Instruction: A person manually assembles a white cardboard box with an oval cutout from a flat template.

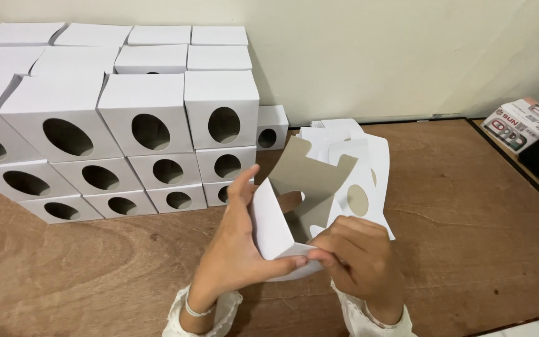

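Left hand (235, 240): thumb and fingers clamped on the left wall of a half-formed white carton (307, 209), thumb tip pressed along its lower edge. Fingers extend up behind the panel.

Right hand (360, 262): closed over the carton's lower right corner, fingertips curled in and meeting the left thumb at the bottom fold. Both hands are shut on the same piece, touching each other there.

Carton held just above the table (469, 249), in front of the body. White outside, grey-brown board inside. Top flaps stand open and tilted away; one panel shows a round cut-out (358, 200). The bottom end appears to be the part being folded, though the hands hide the flaps themselves.

Judgement on technique: keep the walls squared with the left hand while the right works the bottom flaps, pressing along the scored creases rather than across the panel. Thin board like this would likely buckle near the cut-out if squeezed there.

Just behind the carton: a loose pile of flat blanks (335, 134), lying on the table by the wall.

Further left: a stack of finished boxes (138, 125), several tiers high, each with an oval window facing forward, set against the wall. One small box (272, 128) sits at the stack's right end.

Far right table edge: a printed retail box (522, 123), well apart from the hands.
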